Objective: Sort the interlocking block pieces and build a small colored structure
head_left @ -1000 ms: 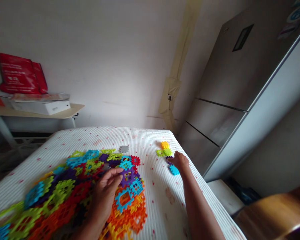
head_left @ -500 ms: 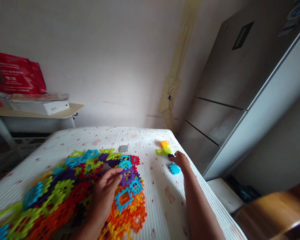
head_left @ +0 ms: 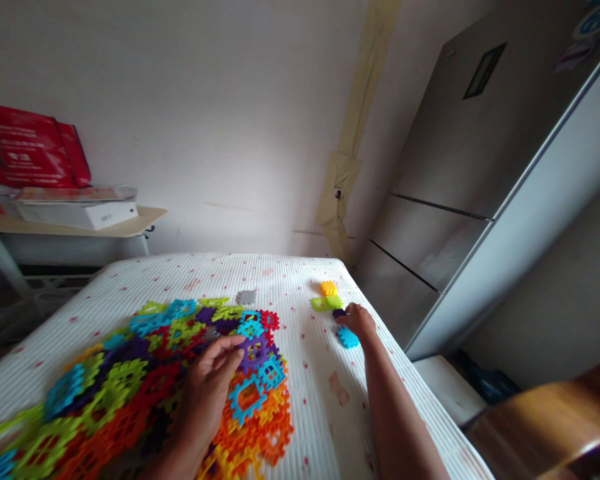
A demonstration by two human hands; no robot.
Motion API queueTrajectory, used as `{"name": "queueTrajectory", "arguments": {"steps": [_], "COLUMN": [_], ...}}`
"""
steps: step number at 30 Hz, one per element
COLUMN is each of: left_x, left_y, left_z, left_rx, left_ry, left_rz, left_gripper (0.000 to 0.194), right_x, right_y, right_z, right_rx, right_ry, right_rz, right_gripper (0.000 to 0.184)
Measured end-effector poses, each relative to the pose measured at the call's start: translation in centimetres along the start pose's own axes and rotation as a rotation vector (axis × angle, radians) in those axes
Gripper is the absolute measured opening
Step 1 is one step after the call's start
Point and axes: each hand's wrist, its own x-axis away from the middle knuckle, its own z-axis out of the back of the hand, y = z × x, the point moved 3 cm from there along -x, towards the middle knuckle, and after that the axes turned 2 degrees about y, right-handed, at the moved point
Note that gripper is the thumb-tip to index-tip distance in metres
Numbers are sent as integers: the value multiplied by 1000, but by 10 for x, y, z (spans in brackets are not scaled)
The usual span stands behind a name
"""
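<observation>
My left hand (head_left: 213, 373) is closed, thumb and fingers pinching the edge of a purple interlocking tile (head_left: 255, 353) with a window cut in it. That tile is over the right side of a heap of plastic interlocking tiles (head_left: 125, 377) in blue, green, red, orange and purple. Off to the right, my right hand (head_left: 361, 323) has its fingertips on a small dark purple interlocking tile (head_left: 339, 313). Just below those fingers lies a blue tile (head_left: 349, 337). Beyond them are a lime green tile (head_left: 335, 302) and a yellow tile (head_left: 329, 288).
A grey tile (head_left: 247, 297) lies behind the heap on the white dotted bed cover (head_left: 300, 273). A tall grey refrigerator (head_left: 445, 147) borders the right side. At the left, a desk (head_left: 150, 218) carries a red bag (head_left: 37, 150) and a white box (head_left: 97, 215).
My right hand has shifted slightly left and stays at the dark purple tile. My left hand keeps the purple window tile in the same place.
</observation>
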Motion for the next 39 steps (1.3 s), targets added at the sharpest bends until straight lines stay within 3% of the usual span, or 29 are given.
{"name": "queueTrajectory", "arguments": {"steps": [9, 15, 20, 26, 32, 39], "left_x": [-1, -1, -1, -2, -2, -1], "left_y": [-3, -2, -3, -2, -4, -3], "left_z": [0, 0, 0, -1, 1, 0], "left_rx": [26, 28, 27, 34, 16, 22], "left_ry": [-16, -5, -5, -1, -10, -19], "left_rz": [14, 16, 13, 7, -9, 13], "left_gripper": [37, 38, 38, 39, 38, 38], "right_x": [1, -1, 1, 15, 39, 45], "right_y": [1, 11, 14, -18, -59, -64], "right_z": [3, 15, 22, 22, 7, -1], "right_rx": [-44, -97, -70, 15, 107, 176], "right_ry": [14, 21, 46, 66, 47, 47], "right_rz": [13, 27, 14, 78, 178, 188], "right_gripper": [38, 27, 28, 35, 36, 36]}}
